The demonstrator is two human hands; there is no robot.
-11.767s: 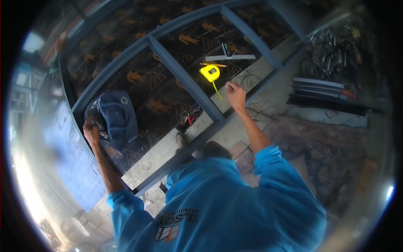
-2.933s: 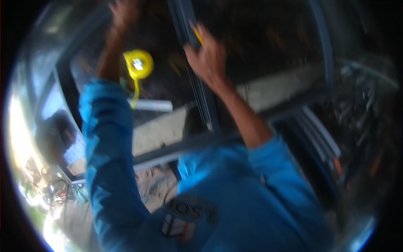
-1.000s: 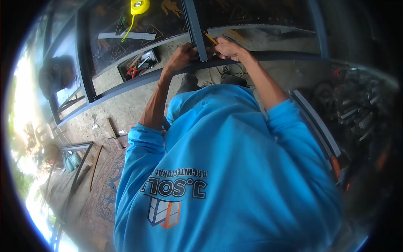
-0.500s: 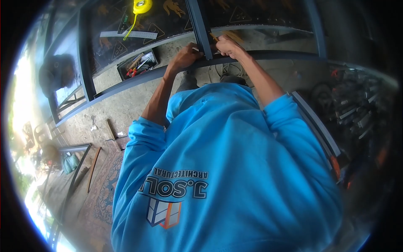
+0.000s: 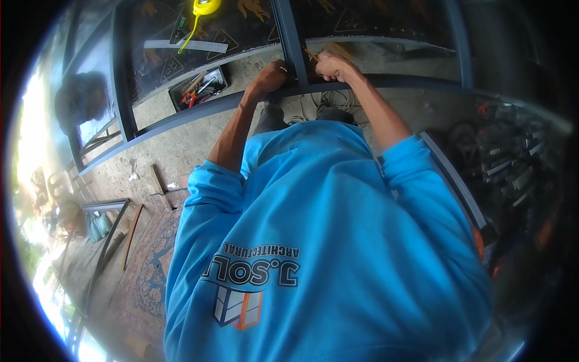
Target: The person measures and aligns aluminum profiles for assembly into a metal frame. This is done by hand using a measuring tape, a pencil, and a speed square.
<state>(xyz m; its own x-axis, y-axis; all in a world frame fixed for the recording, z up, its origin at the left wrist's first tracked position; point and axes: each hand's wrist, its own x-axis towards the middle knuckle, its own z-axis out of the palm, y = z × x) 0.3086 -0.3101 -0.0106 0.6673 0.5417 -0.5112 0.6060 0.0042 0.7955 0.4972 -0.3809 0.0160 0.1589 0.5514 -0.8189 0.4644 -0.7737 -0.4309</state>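
Observation:
A dark grey metal frame lies before me, with a crossbar (image 5: 291, 39) meeting its near rail (image 5: 208, 111). My left hand (image 5: 271, 76) is closed at the left side of this joint, its fingertips mostly hidden; what they grip, if anything, does not show. On the joint's other side, my right hand (image 5: 335, 65) is closed around a thin yellow stick, which looks like a pencil (image 5: 311, 55), its end pointing up and left. Left of the crossbar are a yellow tape measure (image 5: 206, 6), its tape partly out, and a metal ruler (image 5: 205, 46).
A black tool tray (image 5: 199, 88) with several hand tools sits beyond the near rail. Coiled cable (image 5: 330, 101) lies by my feet. Metal pieces (image 5: 506, 163) are piled at right, near a long metal profile (image 5: 452, 178). A patterned rug (image 5: 145, 271) covers floor at left.
My left hand's fingers have curled in more beside the crossbar. The right hand has turned slightly and still holds the yellow stick. The whole view has shifted a little.

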